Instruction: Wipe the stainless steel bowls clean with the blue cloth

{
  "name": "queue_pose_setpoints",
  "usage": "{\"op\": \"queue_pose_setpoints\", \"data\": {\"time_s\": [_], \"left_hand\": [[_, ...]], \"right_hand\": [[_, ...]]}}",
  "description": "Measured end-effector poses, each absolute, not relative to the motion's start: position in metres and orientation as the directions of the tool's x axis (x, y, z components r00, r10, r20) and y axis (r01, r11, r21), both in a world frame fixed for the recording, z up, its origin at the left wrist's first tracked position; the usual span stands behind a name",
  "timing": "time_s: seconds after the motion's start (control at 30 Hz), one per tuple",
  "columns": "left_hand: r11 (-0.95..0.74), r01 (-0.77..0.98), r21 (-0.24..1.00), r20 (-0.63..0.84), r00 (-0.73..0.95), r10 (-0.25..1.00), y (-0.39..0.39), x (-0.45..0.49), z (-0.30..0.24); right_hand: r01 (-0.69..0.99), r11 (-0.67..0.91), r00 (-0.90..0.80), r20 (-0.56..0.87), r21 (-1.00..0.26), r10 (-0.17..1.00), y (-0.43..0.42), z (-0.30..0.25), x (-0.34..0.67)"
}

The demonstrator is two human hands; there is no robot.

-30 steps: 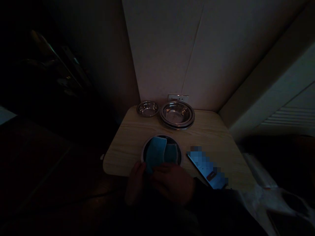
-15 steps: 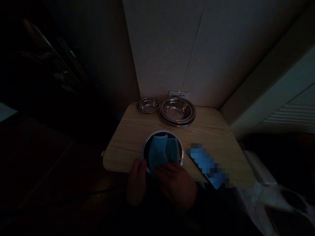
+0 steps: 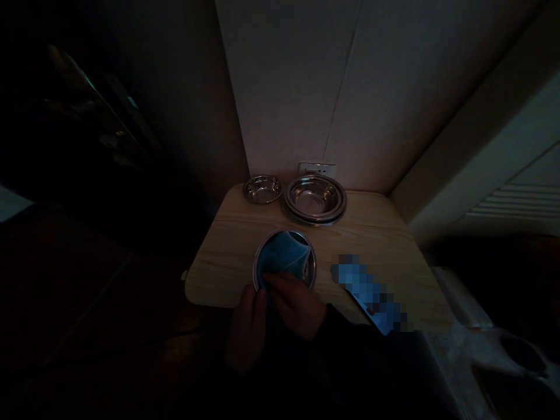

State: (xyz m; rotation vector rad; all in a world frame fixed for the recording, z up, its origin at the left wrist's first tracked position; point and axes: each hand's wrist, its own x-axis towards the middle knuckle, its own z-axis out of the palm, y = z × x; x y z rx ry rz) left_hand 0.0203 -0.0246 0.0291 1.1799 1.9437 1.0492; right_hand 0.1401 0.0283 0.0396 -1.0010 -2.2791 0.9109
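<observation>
A round metal bowl [image 3: 255,262] is at the front edge of the small wooden table, tilted towards me. Across its inside lies a blue cloth [image 3: 286,254] with a pale edge. My left hand [image 3: 247,324] is closed on the bowl's near-left rim, its fingers pressed together. Over the near part of the bowl, my right hand [image 3: 295,303] has its fingers bunched on the cloth and presses it against the inside near the rim. Its fingers cover part of the cloth. The image is dark, so the fingertips are hard to make out.
A small metal bowl [image 3: 263,189] and a stack of larger metal bowls [image 3: 315,201] stand at the back of the wooden table [image 3: 223,251]. A phone [image 3: 370,297] with a blurred screen lies at the right. A wall socket [image 3: 317,169] is behind the stack.
My right hand has moved left and slightly away from me, towards the bowl's left side. The cloth has shifted and spread, baring the bowl's right inside. My left hand stays at the rim.
</observation>
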Motion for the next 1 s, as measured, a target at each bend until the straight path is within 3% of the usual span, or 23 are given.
{"op": "queue_pose_setpoints", "data": {"time_s": [0.07,0.23,0.33,0.43,0.53,0.63,0.73,0.8,0.9,1.0], "left_hand": [[0.272,0.426,0.863,-0.099,-0.385,0.917,-0.023,0.017,0.03],[0.221,0.453,0.864,-0.053,-0.354,0.934,-0.021,0.013,0.028],[0.195,0.45,0.872,-0.035,-0.339,0.94,-0.023,0.013,0.024],[0.181,0.447,0.876,-0.026,-0.332,0.943,-0.025,0.014,0.022],[0.168,0.44,0.882,-0.019,-0.323,0.946,-0.026,0.016,0.024],[0.167,0.427,0.889,-0.027,-0.313,0.949,-0.026,0.019,0.028],[0.182,0.416,0.891,-0.05,-0.308,0.95,-0.025,0.021,0.03],[0.209,0.41,0.888,-0.065,-0.337,0.939,-0.023,0.02,0.029],[0.232,0.396,0.888,-0.078,-0.367,0.927,-0.021,0.017,0.028],[0.24,0.38,0.893,-0.087,-0.378,0.922,-0.02,0.015,0.028]], "right_hand": [[0.521,0.516,-0.641,0.087,-0.68,0.763,0.03,0.044,0.143],[0.692,0.616,-0.693,-0.105,-0.376,0.714,0.03,0.062,0.165],[0.617,0.632,-0.741,-0.077,-0.468,0.667,0.034,0.06,0.164],[0.453,0.619,-0.744,0.11,-0.641,0.659,0.039,0.049,0.149],[0.501,0.611,-0.653,0.196,-0.613,0.732,0.047,0.042,0.134],[0.672,0.512,-0.52,0.151,-0.535,0.84,0.055,0.041,0.125],[0.689,0.475,-0.472,0.158,-0.547,0.867,0.059,0.043,0.123],[0.618,0.551,-0.573,0.158,-0.561,0.804,0.059,0.045,0.126],[0.54,0.612,-0.739,0.022,-0.578,0.673,0.056,0.049,0.139],[0.528,0.623,-0.794,-0.076,-0.578,0.602,0.054,0.054,0.149]]}}
